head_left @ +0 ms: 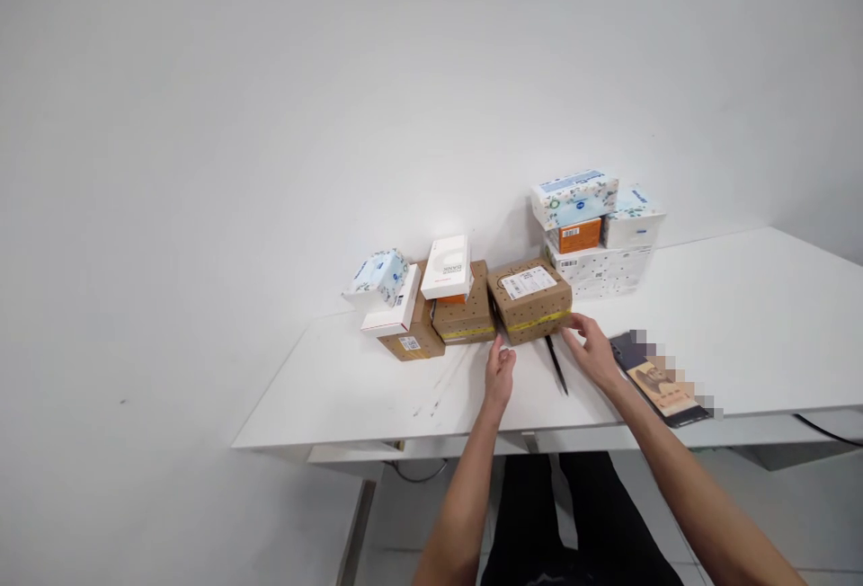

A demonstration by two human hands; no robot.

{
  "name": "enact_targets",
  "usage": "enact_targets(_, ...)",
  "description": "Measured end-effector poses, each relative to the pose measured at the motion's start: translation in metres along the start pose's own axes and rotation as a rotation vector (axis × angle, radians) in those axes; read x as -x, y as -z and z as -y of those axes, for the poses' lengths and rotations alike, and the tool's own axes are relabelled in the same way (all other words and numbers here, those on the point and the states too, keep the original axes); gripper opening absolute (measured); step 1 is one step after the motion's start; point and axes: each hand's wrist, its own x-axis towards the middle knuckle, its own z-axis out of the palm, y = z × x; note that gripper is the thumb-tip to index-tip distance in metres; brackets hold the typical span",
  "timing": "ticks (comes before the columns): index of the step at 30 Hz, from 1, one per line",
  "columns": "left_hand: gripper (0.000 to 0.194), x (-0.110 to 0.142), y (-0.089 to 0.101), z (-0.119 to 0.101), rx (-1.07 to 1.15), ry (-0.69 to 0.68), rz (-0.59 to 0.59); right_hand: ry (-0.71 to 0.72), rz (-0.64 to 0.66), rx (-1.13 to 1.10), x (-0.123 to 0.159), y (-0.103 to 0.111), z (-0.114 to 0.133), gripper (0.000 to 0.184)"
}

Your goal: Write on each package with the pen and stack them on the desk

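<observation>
Brown labelled carton [532,312] lies ahead of both hands, its longer side roughly crosswise to the forearms. The right hand [593,350], fingers bent, meets its near right corner; a firm grip cannot be confirmed. The left hand [500,375], open, is just beside its near left corner. A black pen [556,367] lies on the worktop [337,397] before the carton.

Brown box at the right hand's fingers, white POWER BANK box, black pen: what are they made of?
Brown box: matte cardboard; kraft-brown faces, straight folded edges. POWER BANK box: probably smooth coated paperboard; even white, printed faces. Black pen: likely plastic, from its slim dark body; too small to rule out metal.
</observation>
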Motion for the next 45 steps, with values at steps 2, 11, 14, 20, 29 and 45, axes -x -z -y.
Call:
enact_targets(2, 0.054, -0.005, -0.007, -0.002, 0.032, 0.021, 0.006, -0.091, -0.073, -0.018, -0.008, 0.001, -0.006, 0.051)
enact_targets(11, 0.072, 0.001, -0.026, -0.032, 0.096, 0.031, 0.049, -0.166, 0.100, -0.293, -0.028, 0.016, 0.029, 0.060)
enact_targets(14, 0.069, 0.030, -0.012, -0.039, 0.100, -0.068, 0.078, -0.119, 0.049, -0.357, 0.002, 0.030, 0.048, 0.056)
enact_targets(20, 0.047, 0.096, 0.038, -0.038, 0.096, -0.103, 0.009, -0.105, 0.019, -0.433, 0.095, 0.029, 0.080, 0.051)
enact_targets(29, 0.040, 0.129, 0.071, -0.029, 0.031, -0.037, -0.178, -0.334, 0.133, -0.539, 0.152, 0.002, 0.080, 0.047)
enact_targets(45, 0.058, 0.081, 0.105, -0.040, -0.144, 0.058, -0.118, -0.360, 0.199, -0.256, 0.092, 0.007, 0.109, 0.045)
